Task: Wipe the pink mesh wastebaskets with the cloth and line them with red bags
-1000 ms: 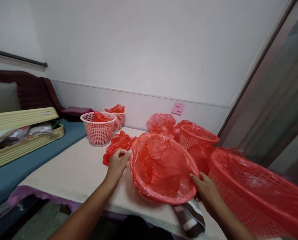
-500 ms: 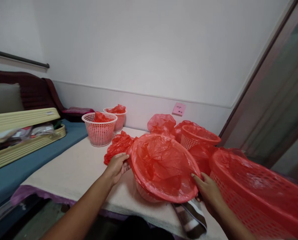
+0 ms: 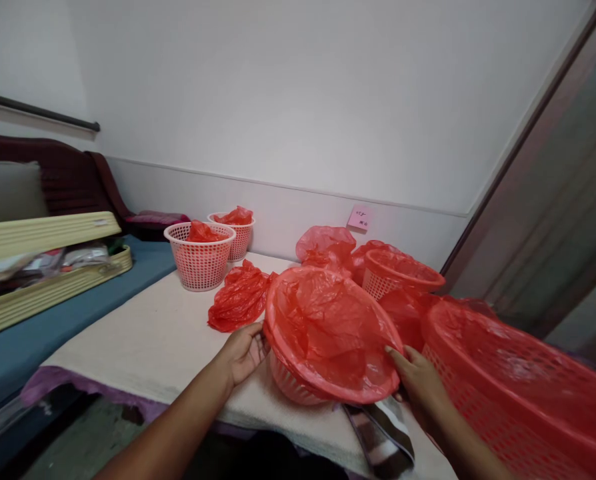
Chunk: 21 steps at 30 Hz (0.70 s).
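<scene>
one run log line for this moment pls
left hand: holds lined basket left rim | right hand: holds right rim | red bag: stretched over rim | table: beneath

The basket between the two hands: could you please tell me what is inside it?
A red plastic bag lines the basket, folded over its rim. The left hand and right hand hold that rim. The bag hides the floor and anything beneath.
</scene>
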### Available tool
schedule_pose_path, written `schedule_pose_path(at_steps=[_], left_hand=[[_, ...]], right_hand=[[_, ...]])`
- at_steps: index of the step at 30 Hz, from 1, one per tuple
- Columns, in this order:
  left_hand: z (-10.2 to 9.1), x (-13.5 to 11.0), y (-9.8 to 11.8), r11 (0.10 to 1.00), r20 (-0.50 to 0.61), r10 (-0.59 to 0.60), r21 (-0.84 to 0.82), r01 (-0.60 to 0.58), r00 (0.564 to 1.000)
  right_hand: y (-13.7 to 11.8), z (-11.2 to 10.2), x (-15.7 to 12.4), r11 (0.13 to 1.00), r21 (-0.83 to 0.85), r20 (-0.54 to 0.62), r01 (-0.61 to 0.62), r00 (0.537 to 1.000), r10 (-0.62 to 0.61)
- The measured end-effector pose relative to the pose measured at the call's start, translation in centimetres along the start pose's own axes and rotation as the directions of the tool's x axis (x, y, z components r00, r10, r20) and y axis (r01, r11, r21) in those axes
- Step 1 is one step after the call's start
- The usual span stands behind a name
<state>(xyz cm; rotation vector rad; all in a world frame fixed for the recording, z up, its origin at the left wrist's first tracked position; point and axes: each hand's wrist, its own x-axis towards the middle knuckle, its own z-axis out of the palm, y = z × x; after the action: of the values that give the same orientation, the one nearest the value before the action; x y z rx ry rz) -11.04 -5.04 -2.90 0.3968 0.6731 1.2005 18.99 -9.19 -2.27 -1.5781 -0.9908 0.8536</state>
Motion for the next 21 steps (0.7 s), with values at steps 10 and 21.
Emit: schedule_pose_path(at_steps=[10,21], left_hand=[[0.0,-1.4,-0.7,0.994,0.098,0.047,-0.099,-0.037,0.994],[0.7,-1.3,-0.4,0.988,0.086,0.156,-0.002,-0.156,0.984]], right_hand=[[-0.1,-0.1,0.9,1.0,0.01,0.024,-0.029,0.999,0.029],[-0.2,0.4,0.8,1.0,0.01,-0.001,0.003,1.0,-0.003]])
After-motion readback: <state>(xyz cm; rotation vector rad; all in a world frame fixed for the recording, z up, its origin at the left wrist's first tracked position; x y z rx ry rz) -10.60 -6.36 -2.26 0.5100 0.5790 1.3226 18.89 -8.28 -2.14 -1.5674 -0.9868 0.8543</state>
